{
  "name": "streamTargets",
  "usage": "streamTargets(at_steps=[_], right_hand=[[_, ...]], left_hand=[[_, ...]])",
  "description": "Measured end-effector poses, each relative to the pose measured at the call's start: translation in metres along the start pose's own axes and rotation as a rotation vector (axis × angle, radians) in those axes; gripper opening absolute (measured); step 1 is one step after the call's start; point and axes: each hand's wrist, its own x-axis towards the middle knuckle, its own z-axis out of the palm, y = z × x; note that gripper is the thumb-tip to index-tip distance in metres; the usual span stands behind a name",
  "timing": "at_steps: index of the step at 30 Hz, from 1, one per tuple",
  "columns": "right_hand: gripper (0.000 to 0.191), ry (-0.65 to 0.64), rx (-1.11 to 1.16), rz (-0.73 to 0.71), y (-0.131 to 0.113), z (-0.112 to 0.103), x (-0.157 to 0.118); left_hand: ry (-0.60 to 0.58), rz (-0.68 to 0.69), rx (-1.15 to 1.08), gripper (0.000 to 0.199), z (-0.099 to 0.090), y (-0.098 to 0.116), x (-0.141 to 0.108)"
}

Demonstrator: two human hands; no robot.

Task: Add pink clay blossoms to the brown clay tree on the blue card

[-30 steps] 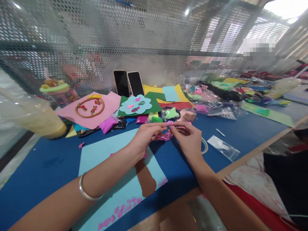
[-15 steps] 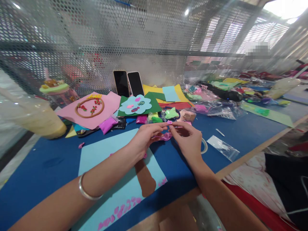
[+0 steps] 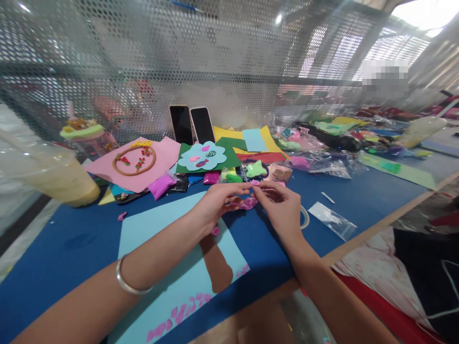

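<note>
Between the fingertips of both hands is a small piece of pink modelling clay (image 3: 255, 182). My left hand (image 3: 224, 203) is closed, its index finger stretched to the piece. Thumb and fingers of my right hand (image 3: 280, 203) pinch it from the other side. A crumpled pink wrapper (image 3: 247, 203) shows just below the fingers; whether the left hand grips it I cannot tell. Under my left forearm lies a light blue sheet (image 3: 143, 234) with a brown trunk shape (image 3: 217, 267) and pink clay bits (image 3: 179, 313) along its near edge. The forearm hides its middle.
Two phones (image 3: 191, 124) lean on the perforated metal screen (image 3: 233, 57). A drink cup (image 3: 71, 179) stands at left. Behind my hands lie a cloud-shaped card (image 3: 202, 156) and clay packets (image 3: 162, 185). A tape roll (image 3: 304, 217) and clear bag (image 3: 333, 220) lie at right.
The hands stay almost in place, with the pink piece shifted very slightly right at the fingertips. Nothing else has visibly moved.
</note>
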Motion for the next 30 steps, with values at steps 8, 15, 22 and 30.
streamTargets(at_steps=[8,15,22,30], right_hand=[[0.020,0.005,0.128,0.094,0.0027,0.0010,0.0015],[0.020,-0.011,0.121,0.094,0.0015,0.0010,0.0012],[0.015,-0.026,0.024,0.030,0.0008,0.0010,-0.0003],[0.014,-0.013,-0.024,-0.027,-0.0006,0.0007,-0.0006]], left_hand=[[0.020,0.014,0.080,0.026,-0.0049,0.0032,0.0028],[0.045,0.057,0.116,0.025,-0.0054,0.0017,0.0066],[0.039,0.089,0.123,0.022,-0.0030,-0.0002,0.0044],[0.017,0.174,0.271,0.027,-0.0047,0.0019,0.0042]])
